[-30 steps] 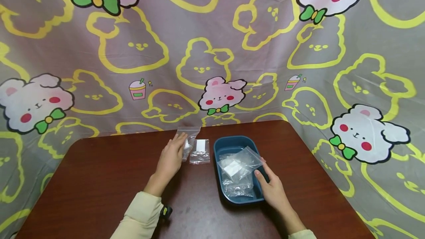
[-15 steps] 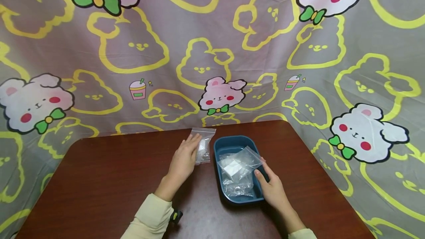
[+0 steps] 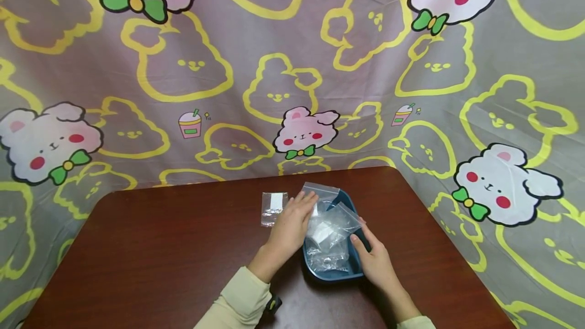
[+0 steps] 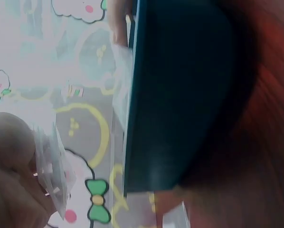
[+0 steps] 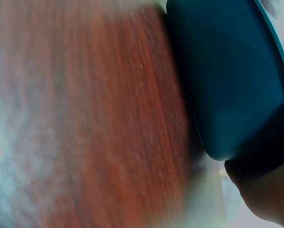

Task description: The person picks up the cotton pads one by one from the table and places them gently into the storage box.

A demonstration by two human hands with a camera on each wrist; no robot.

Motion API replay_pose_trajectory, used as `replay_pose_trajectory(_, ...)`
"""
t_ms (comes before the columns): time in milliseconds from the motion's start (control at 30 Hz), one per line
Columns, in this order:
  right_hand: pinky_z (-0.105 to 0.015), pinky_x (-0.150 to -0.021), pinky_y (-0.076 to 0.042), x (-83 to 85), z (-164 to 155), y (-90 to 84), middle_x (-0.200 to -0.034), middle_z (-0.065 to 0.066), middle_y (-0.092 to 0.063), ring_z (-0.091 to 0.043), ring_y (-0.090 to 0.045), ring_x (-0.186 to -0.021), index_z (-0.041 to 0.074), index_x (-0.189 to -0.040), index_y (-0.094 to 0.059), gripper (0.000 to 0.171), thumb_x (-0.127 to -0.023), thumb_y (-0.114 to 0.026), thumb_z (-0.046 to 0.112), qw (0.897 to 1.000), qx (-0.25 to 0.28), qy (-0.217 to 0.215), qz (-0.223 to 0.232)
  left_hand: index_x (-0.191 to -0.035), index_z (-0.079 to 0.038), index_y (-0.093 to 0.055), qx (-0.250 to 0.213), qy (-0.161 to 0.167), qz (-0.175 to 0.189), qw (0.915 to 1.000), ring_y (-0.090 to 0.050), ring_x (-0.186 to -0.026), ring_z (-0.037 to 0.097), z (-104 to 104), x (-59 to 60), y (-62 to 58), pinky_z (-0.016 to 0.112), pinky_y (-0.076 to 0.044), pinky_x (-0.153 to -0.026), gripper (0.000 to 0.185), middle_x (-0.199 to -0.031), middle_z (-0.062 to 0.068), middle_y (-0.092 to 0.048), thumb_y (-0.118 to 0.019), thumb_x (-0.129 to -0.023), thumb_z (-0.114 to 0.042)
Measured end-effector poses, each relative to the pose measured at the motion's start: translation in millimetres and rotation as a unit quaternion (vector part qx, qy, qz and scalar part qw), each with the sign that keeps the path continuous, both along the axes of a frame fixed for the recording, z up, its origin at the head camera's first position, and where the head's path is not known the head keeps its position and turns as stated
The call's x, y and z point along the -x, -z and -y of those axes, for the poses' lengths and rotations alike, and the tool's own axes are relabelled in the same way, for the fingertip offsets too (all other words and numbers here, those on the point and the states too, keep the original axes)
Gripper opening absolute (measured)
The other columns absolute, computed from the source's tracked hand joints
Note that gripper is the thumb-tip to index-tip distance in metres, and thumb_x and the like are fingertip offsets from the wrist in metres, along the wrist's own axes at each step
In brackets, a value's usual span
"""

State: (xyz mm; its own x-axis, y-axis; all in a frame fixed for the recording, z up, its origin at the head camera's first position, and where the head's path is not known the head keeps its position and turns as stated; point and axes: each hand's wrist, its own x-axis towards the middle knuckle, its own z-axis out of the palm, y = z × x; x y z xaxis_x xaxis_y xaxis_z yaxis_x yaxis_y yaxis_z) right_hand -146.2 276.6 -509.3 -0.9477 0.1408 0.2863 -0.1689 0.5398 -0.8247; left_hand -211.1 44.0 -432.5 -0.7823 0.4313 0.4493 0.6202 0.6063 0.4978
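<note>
My left hand (image 3: pixel 289 226) holds a clear zip-lock bag (image 3: pixel 323 192) with something white in it, over the left side of a dark blue plastic container (image 3: pixel 332 277). In the left wrist view this bag (image 4: pixel 54 166) hangs from the fingers, outside the container's wall (image 4: pixel 180 95). My right hand (image 3: pixel 377 257) grips the container's right rim, thumb on the near side. Inside lie several clear zip-lock bags (image 3: pixel 326 240), one of them leaning up over the right rim. Left of the container, another zip-lock bag (image 3: pixel 273 203) with a white piece lies flat, partly behind my left hand.
Everything stands on a dark reddish-brown wooden table (image 3: pixel 151 248). Behind and to the right hangs a cloth (image 3: pixel 219 75) printed with cartoon bears and rabbits, close along the table's far edge. A dark band shows at my left sleeve (image 3: pixel 242 293).
My left hand has carried the zip-lock bag to the right, from the table past the other bag to above the container. The right hand and container have stayed in place.
</note>
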Motion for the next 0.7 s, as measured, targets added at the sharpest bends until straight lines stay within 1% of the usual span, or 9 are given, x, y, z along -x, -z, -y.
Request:
replay_pose_trajectory(167,0.001,-0.101,-0.018,0.2,0,-0.1,-0.152,-0.015,-0.045,-0.033,-0.038,-0.142,0.0,-0.151,-0.043,0.057,-0.103,-0.061,0.024,1.0,-0.004,-0.005,-0.009,-0.137,-0.007,-0.063,0.025,0.009,-0.005,0.9996,-0.048,-0.137,0.029,-20,-4.2,-0.1,0.049,-0.035,-0.115,0.034,-0.144,0.007,-0.057,-0.054,-0.104,-0.012)
replay_pose_trajectory(333,0.001,-0.101,-0.018,0.5,-1,-0.5,-0.153,-0.015,-0.045,-0.033,-0.036,-0.143,0.0,-0.151,-0.041,0.057,-0.103,-0.06,0.024,1.0,-0.005,-0.01,-0.007,-0.138,-0.009,-0.062,0.051,0.013,-0.012,0.9986,-0.047,-0.138,0.027,-35,-8.1,3.6,0.046,-0.037,-0.114,0.035,-0.144,0.005,-0.057,-0.055,-0.104,-0.013)
replay_pose_trajectory(467,0.001,-0.101,-0.018,0.6,-1,-0.2,-0.152,-0.016,-0.045,-0.033,-0.036,-0.143,-0.001,-0.151,-0.041,0.058,-0.103,-0.06,0.024,1.0,-0.003,-0.01,-0.003,-0.138,-0.01,-0.062,0.067,0.012,-0.019,0.9975,-0.048,-0.137,0.026,-42,-10.1,7.2,0.045,-0.037,-0.114,0.035,-0.144,0.004,-0.057,-0.055,-0.104,-0.013)
replay_pose_trajectory(600,0.001,-0.101,-0.018,0.5,-1,0.1,-0.152,-0.014,-0.045,-0.032,-0.036,-0.143,0.0,-0.152,-0.041,0.058,-0.103,-0.06,0.025,1.0,-0.004,-0.006,0.003,-0.14,-0.01,-0.061,0.074,0.011,-0.016,0.9971,-0.047,-0.138,0.026,-46,-10.6,9.9,0.044,-0.036,-0.115,0.036,-0.144,0.004,-0.057,-0.055,-0.104,-0.014)
replay_pose_trajectory(700,-0.001,-0.102,-0.018,0.3,-1,-0.8,-0.153,-0.013,-0.045,-0.031,-0.037,-0.143,0.001,-0.152,-0.041,0.059,-0.103,-0.06,0.027,1.0,-0.006,-0.004,0.008,-0.14,-0.011,-0.061,0.078,0.007,-0.012,0.9968,-0.047,-0.138,0.025,-48,-10.8,12.4,0.044,-0.036,-0.115,0.037,-0.144,0.004,-0.057,-0.056,-0.104,-0.015)
